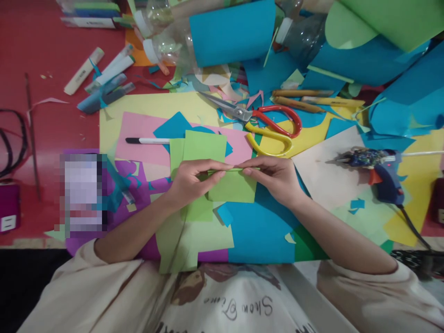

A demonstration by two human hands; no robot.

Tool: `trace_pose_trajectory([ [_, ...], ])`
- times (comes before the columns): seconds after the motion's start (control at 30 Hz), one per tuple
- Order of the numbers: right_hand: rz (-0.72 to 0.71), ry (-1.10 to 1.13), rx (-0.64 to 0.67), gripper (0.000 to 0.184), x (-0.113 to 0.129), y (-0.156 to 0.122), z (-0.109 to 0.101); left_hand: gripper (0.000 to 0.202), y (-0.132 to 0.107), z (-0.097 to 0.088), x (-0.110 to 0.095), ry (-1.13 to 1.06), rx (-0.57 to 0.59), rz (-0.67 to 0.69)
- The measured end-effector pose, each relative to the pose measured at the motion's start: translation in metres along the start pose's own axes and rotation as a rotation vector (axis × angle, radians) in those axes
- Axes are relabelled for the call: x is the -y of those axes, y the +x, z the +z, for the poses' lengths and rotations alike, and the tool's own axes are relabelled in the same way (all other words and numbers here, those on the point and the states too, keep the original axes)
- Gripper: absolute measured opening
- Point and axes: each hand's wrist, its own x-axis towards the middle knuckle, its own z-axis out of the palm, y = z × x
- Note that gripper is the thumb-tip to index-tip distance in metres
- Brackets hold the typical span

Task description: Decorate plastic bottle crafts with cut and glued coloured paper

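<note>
Both hands pinch the far edge of a light green sheet of paper [233, 187], which looks folded over along that edge. My left hand [197, 178] grips the edge's left part between thumb and fingers. On the right part, my right hand [274, 178] does the same, the fingertips of both hands nearly meeting. More light green paper pieces [204, 145] lie beneath and beyond the hands. Just past them are scissors [263, 122] with one red and one yellow handle, their blades pointing to the far left. A capped white marker [149, 141] rests on pink paper [138, 125].
A hot glue gun [381, 169] with a dark cord lies at the right. Plastic bottles [166, 48], some wrapped in blue paper [232, 32], stretch across the back. Several markers [83, 71] are at the far left, above a blurred phone [83, 194]. Paper scraps surround the brown sticks [301, 99].
</note>
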Motion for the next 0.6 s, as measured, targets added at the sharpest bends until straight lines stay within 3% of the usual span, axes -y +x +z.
trace_pose_trajectory([
  [0.6, -0.031, -0.128, 0.026, 0.017, 0.0030, -0.0016, -0.0004, 0.024, -0.0013, -0.0013, 0.0004, 0.067, 0.076, -0.124],
])
